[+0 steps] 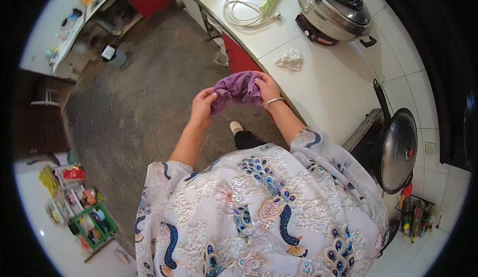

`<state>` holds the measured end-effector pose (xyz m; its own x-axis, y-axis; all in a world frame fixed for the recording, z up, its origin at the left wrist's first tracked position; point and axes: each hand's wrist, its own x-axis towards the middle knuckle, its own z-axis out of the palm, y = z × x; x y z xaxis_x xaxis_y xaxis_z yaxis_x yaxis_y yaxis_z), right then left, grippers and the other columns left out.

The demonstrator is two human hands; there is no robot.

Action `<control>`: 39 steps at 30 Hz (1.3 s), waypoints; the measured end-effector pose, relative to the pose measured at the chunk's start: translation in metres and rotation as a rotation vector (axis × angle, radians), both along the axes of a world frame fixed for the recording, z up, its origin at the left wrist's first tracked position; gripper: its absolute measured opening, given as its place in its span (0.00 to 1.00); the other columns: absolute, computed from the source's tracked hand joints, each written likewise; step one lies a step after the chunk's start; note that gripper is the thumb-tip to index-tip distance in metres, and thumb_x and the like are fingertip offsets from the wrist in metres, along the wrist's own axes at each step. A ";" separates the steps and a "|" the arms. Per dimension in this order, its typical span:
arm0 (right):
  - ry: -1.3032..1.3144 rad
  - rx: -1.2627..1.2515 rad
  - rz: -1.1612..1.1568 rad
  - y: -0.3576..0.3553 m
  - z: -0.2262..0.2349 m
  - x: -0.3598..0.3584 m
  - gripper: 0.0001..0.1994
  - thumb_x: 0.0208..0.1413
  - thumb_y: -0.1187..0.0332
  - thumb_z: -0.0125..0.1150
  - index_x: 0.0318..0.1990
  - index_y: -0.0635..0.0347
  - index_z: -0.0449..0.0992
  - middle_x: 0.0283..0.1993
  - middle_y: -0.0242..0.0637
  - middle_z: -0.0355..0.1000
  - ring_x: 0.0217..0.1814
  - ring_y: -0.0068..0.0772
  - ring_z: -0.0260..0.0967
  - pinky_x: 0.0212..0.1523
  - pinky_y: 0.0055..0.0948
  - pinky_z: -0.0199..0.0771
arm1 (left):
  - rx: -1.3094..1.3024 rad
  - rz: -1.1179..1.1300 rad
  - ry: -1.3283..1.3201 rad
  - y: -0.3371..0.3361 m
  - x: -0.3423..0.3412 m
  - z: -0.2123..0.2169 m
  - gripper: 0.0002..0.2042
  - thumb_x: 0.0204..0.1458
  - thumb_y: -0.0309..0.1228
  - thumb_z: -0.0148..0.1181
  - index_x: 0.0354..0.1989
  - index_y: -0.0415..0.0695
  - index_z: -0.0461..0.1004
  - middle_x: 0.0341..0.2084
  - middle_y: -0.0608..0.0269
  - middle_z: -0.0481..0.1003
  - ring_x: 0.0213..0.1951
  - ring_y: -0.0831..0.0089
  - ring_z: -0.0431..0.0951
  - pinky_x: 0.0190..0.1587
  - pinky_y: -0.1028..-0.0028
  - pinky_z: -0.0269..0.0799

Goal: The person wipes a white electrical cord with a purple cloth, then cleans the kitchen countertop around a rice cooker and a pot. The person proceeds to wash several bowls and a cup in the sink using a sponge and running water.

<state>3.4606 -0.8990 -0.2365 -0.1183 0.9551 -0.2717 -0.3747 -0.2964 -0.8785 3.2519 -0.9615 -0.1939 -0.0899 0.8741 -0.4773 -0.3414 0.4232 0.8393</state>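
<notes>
Stretched between my two hands is a purple cloth (238, 85), bunched along its top and sagging a little in the middle. My left hand (203, 105) pinches its left end. At the other end my right hand (268, 88), with a bangle on the wrist, grips the cloth between thumb and fingers. Both hands hold it in the air in front of my body, beside the counter edge. On the white tiled counter (318, 82) just past my right hand lies a crumpled white cloth or tissue (290, 60).
An electric pot (334, 13) with a glass lid stands at the counter's far right. Near it lies a coiled cable with a green power strip (271, 2). A lidded wok (400, 150) sits on the stove at right. A green crate (93, 225) stands at lower left.
</notes>
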 end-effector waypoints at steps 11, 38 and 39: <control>-0.160 0.116 0.180 0.122 0.002 -0.130 0.18 0.56 0.73 0.49 0.54 0.69 0.63 0.50 0.40 0.68 0.51 0.29 0.66 0.53 0.25 0.65 | -0.017 -0.010 -0.270 0.152 -0.062 -0.032 0.16 0.53 0.25 0.53 0.51 0.40 0.65 0.38 0.61 0.72 0.39 0.74 0.74 0.42 0.74 0.72; -0.136 0.439 0.613 0.606 0.086 -0.684 0.15 0.57 0.74 0.50 0.52 0.65 0.66 0.48 0.37 0.70 0.51 0.23 0.65 0.52 0.22 0.63 | 0.350 0.547 -0.314 0.589 -0.638 0.034 0.15 0.50 0.18 0.48 0.48 0.35 0.65 0.42 0.56 0.71 0.43 0.68 0.73 0.48 0.70 0.70; -0.174 0.445 0.607 0.634 0.092 -0.702 0.15 0.57 0.73 0.50 0.51 0.65 0.67 0.47 0.36 0.71 0.50 0.23 0.66 0.51 0.22 0.64 | 0.320 0.554 -0.309 0.608 -0.659 0.034 0.16 0.50 0.18 0.48 0.48 0.35 0.65 0.42 0.56 0.71 0.44 0.68 0.73 0.48 0.69 0.70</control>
<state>2.7585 -0.2652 -0.1441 -0.6467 0.7604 0.0602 -0.1048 -0.0104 -0.9944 2.5925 -0.3536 -0.1597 -0.4640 0.8405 -0.2798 -0.6774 -0.1331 0.7235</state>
